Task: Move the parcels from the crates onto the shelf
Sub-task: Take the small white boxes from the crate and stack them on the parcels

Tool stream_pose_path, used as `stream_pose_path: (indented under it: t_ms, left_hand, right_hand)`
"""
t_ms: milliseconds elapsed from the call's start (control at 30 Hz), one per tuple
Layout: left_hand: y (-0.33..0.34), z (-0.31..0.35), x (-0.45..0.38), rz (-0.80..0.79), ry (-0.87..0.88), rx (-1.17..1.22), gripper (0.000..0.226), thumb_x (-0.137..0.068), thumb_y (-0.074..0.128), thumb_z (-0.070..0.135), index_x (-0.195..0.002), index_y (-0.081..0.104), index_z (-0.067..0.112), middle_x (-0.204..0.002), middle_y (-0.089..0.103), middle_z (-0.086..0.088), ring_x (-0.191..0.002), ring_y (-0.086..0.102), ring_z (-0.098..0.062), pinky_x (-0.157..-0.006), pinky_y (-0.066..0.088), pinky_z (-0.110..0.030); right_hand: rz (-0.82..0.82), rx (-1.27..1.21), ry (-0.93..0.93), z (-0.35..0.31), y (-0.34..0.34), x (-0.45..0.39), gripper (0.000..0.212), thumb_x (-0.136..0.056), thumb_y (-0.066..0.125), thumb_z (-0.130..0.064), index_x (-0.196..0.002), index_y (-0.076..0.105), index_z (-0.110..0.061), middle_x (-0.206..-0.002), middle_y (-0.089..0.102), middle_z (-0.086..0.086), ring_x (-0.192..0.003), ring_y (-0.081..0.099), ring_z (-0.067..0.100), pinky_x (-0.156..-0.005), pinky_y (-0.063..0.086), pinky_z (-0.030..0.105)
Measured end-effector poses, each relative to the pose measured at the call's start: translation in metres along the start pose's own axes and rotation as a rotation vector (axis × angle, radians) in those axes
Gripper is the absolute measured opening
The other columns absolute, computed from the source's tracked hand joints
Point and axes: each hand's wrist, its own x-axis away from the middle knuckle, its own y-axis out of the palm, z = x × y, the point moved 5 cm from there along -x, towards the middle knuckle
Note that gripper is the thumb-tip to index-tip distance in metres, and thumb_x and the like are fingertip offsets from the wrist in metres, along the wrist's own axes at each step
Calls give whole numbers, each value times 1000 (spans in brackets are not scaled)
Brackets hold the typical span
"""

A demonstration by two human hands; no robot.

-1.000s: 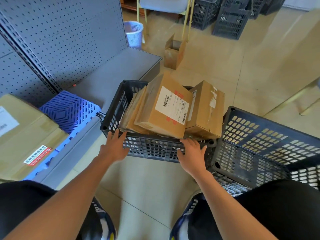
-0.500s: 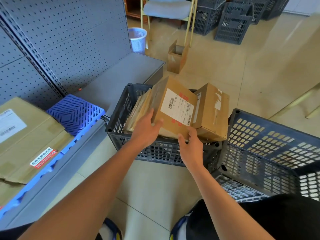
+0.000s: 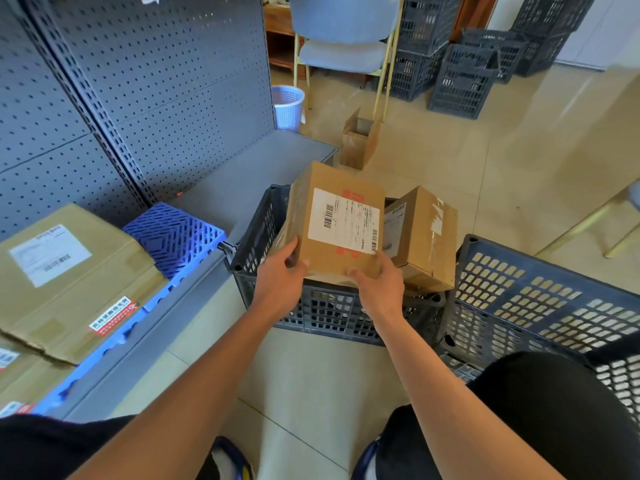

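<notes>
parcels in crate (image 3: pixel 341 317): 2 | shelf (image 3: pixel 242 181) parcels: 2 | hands: 2

Parcels (image 3: pixel 420 233) in crate (image 3: pixel 332 315), shelf (image 3: pixel 242 181) left, second crate (image 3: pixel 540 299) right

Bare shelf (image 3: pixel 242 188) surface lies open left of the crate (image 3: pixel 263 223), between the blue mat (image 3: pixel 173 232) and the shelf end. Pegboard (image 3: pixel 166 81) closes the rear. A second crate (image 3: pixel 540 299) blocks the right; a brown box (image 3: pixel 424 237) stands just beside the held parcel (image 3: pixel 337 220).
</notes>
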Motion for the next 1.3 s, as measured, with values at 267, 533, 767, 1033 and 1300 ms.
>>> stream_pose_path:
  t_ms: [267, 533, 767, 1033, 1300]
  left_hand:
    - [-56, -2, 31, 108, 13, 232, 51, -102, 57, 17, -146, 48, 41, -123, 67, 16, -105, 66, -3, -81, 57, -20]
    - [-105, -1, 54, 290, -26, 477, 68, -105, 48, 7, -159, 20, 36, -138, 59, 7, -121, 60, -8, -102, 50, -32]
    - [-134, -14, 66, 395, -94, 570, 75, -105, 53, 19, -161, 8, 40, -136, 53, 6, -115, 61, -11, -101, 48, -36]
    - [-205, -39, 83, 484, -184, 366, 64, -101, 61, 24, -152, 25, 39, -135, 45, 11, -99, 58, 1, -64, 48, -18]
    - [-323, -89, 101, 688, -275, 145, 81, -91, 72, 44, -157, 29, 32, -155, 41, 4, -138, 45, -16, -115, 39, -42]
  right_hand:
    - [-9, -14, -100, -61, 14, 37, 81, -78, 86, -21, -147, 44, -25, -140, 42, 1, -128, 49, 21, -112, 45, 48]
    - [-119, -58, -327, -131, 38, 54, 74, -71, 85, -40, -137, 52, -39, -133, 50, -6, -121, 53, 15, -99, 54, 42]
    - [-383, -273, -372, -157, 86, 60, 58, -75, 83, -43, -122, 50, -55, -121, 63, -16, -116, 61, 12, -93, 58, 46]
    - [-631, -272, -338, -164, 142, 58, 58, -85, 81, -13, -128, 53, -42, -121, 64, -11, -113, 66, 17, -86, 62, 44]
    - [-934, -64, -431, -169, 181, 73, 61, -87, 78, -9, -129, 56, -46, -121, 67, -9, -113, 66, 14, -89, 61, 44]
